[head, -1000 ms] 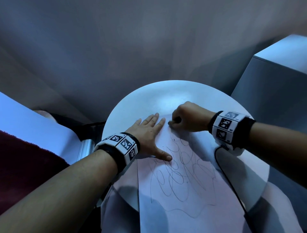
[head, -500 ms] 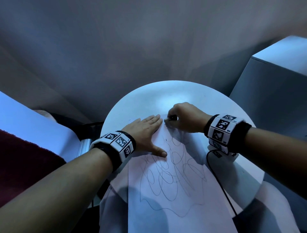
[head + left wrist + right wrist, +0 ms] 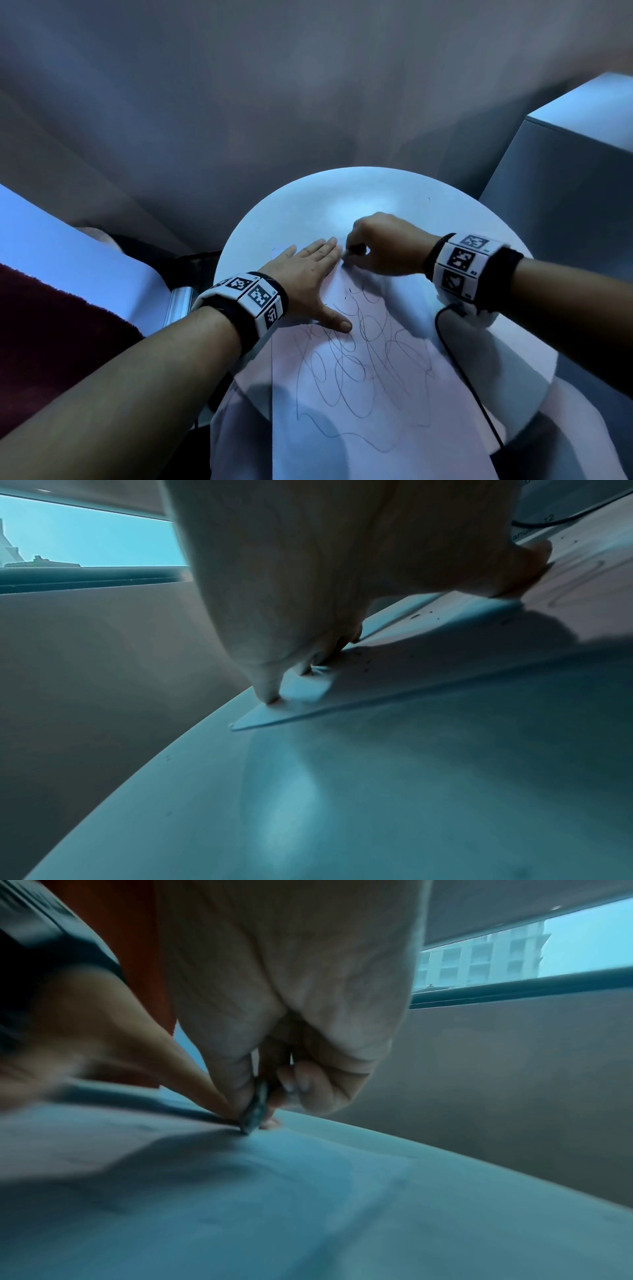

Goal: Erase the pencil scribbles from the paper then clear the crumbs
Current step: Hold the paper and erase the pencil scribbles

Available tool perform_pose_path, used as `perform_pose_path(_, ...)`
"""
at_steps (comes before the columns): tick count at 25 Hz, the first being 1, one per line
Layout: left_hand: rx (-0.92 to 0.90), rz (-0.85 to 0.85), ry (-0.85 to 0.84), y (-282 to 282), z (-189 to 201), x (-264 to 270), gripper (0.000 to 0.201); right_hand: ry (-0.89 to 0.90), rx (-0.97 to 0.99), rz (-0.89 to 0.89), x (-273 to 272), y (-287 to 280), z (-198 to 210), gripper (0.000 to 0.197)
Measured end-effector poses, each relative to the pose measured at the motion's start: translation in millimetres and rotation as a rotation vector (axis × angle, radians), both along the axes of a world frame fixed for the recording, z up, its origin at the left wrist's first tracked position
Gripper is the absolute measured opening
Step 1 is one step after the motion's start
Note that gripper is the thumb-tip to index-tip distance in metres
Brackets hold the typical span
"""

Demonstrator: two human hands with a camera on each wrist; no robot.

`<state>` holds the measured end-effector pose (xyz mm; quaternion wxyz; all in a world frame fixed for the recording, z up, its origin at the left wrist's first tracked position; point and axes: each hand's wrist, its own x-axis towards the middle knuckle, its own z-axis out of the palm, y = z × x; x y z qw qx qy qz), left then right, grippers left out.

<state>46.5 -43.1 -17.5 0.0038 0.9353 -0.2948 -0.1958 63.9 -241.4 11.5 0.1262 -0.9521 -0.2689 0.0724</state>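
A white sheet of paper (image 3: 394, 428) covered with looping pencil scribbles (image 3: 363, 359) lies on a round white table (image 3: 308, 205) and hangs over its near edge. My left hand (image 3: 308, 274) lies flat on the sheet's far left part, fingers straight, thumb spread toward the scribbles. My right hand (image 3: 380, 243) pinches a small dark eraser (image 3: 255, 1112) and presses its tip on the paper near the far edge, just right of the left fingertips. Small dark crumbs (image 3: 416, 616) dot the paper by the left hand.
A black cable (image 3: 459, 370) runs from the right wrist across the table's right side. A grey box-like block (image 3: 565, 192) stands at the right. A dark red fabric (image 3: 51, 342) and pale surface lie at the left. A window (image 3: 514, 958) shows behind.
The right hand with the eraser has shifted slightly away and back along the paper's far edge. The left hand stays flat on the sheet.
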Motion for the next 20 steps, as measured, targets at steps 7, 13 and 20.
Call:
perform_pose_path(7, -0.012, 0.0, 0.0, 1.0, -0.5, -0.5, 0.136, 0.029, -0.008, -0.033, 9.2, -2.7, 6.2, 0.039)
perform_pose_path(13, -0.012, -0.009, 0.004, 1.0, -0.2, 0.6, 0.136, 0.168, -0.021, 0.177, -35.4, 5.7, 2.9, 0.028)
perform_pose_path(20, 0.001, -0.007, 0.006, 1.5, -0.1, -0.2, 0.137, 0.0, 0.014, -0.051, 1.0, -14.5, -0.3, 0.043)
